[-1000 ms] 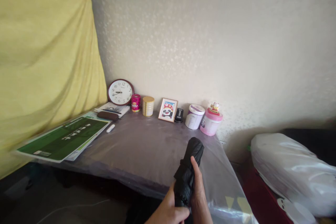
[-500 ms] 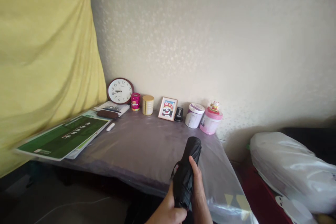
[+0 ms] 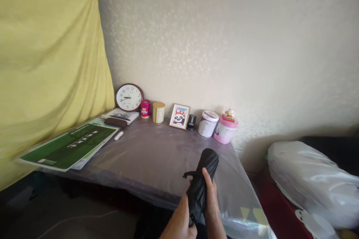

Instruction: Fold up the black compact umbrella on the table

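Observation:
A folded black umbrella point(image 3: 202, 183) is held at a tilt over the table's front edge, its wider end pointing away from me. My left hand point(image 3: 181, 218) is closed round the lower left side near its handle end; some of its fingers are hidden behind the fabric. My right hand point(image 3: 211, 194) grips the right side, with the thumb laid along the fabric. A loose black strap point(image 3: 189, 174) sticks out to the left of the umbrella.
Along the wall on the table point(image 3: 146, 157) stand a clock point(image 3: 129, 97), a pink can point(image 3: 145, 109), a yellow-lidded can point(image 3: 158, 112), a panda picture frame point(image 3: 179, 116) and two tubs point(image 3: 208, 124). Green folders point(image 3: 70, 145) lie left. A white plastic bag point(image 3: 311, 179) sits right.
The umbrella has turned slightly and its far end has shifted a little right. The strap now stands out farther left. My left hand has shifted slightly round the lower end.

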`<state>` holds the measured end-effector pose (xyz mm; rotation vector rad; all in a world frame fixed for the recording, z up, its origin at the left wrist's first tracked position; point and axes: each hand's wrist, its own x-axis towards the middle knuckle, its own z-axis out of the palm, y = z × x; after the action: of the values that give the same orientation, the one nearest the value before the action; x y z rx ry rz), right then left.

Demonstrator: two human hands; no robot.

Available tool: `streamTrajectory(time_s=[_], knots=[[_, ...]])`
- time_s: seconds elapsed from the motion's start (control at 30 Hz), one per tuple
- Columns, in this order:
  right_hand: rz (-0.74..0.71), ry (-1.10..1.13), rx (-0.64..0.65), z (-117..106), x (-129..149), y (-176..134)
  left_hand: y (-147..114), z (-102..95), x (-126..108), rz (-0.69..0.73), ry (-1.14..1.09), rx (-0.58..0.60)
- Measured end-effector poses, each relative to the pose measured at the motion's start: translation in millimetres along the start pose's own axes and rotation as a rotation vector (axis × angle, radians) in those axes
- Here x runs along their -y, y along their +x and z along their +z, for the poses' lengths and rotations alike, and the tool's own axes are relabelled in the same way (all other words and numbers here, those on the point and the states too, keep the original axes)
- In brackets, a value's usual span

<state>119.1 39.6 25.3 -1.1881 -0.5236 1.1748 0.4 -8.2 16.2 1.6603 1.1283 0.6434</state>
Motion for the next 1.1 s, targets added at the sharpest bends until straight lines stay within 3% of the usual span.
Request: streamTrajectory(time_s=[0.07, 0.13, 0.2, 0.3, 0.37, 0.43, 0.57, 0.63, 0.7, 0.8, 0.9, 0.97, 1.1], knots=[[-0.02, -0.007, -0.026, 2.9, -0.5, -1.4, 3.6, 6.7, 8.0, -0.04, 0.2, -0.066], [-0.008, 0.003, -0.054, 5.1, -1.0, -3.7, 5.1, 7.3, 12.2, -0.04, 0.249, -0.056], [0.043, 0.041, -0.035, 6.1, -1.3, -6.4, 3.3, 0.4, 9.2, 0.006, 0.091, 0.017], [0.157, 0.138, 0.083, 5.3, -1.7, -8.9, -2.2, -14.4, -3.6, -0.048, -0.399, 0.24], [0.189, 0.168, 0.122, 4.3, -2.4, -8.2, -4.2, -18.6, -9.4, -0.042, -0.529, 0.273], [0.149, 0.14, 0.106, 3.9, -3.6, -5.7, -3.2, -15.8, -8.5, -0.006, -0.455, 0.215], [0.014, 0.045, 0.06, 5.2, -7.2, -1.4, 2.7, -3.1, 5.8, 0.045, 0.026, -0.046], [-0.009, 0.038, 0.043, 6.2, -9.4, -1.3, 3.9, -2.4, 9.8, 0.017, 0.214, -0.097], [0.0, 0.049, 0.036, 6.8, -11.2, -1.8, 3.0, -7.8, 7.6, 0.043, 0.211, -0.078], [0.017, 0.059, 0.046, 6.6, -11.8, -1.3, 0.5, -21.0, -4.4, 0.086, -0.08, 0.026], [-0.022, -0.03, 0.027, 4.5, -9.0, 1.5, 2.7, -28.3, -12.7, -0.11, -0.28, 0.143], [-0.091, -0.143, -0.016, 1.6, -5.7, 4.4, 8.1, -28.0, -9.9, -0.089, -0.23, 0.081], [-0.322, -0.374, -0.096, -6.8, -2.7, 15.1, 22.9, -25.7, 7.5, 0.191, 0.056, -0.169]])
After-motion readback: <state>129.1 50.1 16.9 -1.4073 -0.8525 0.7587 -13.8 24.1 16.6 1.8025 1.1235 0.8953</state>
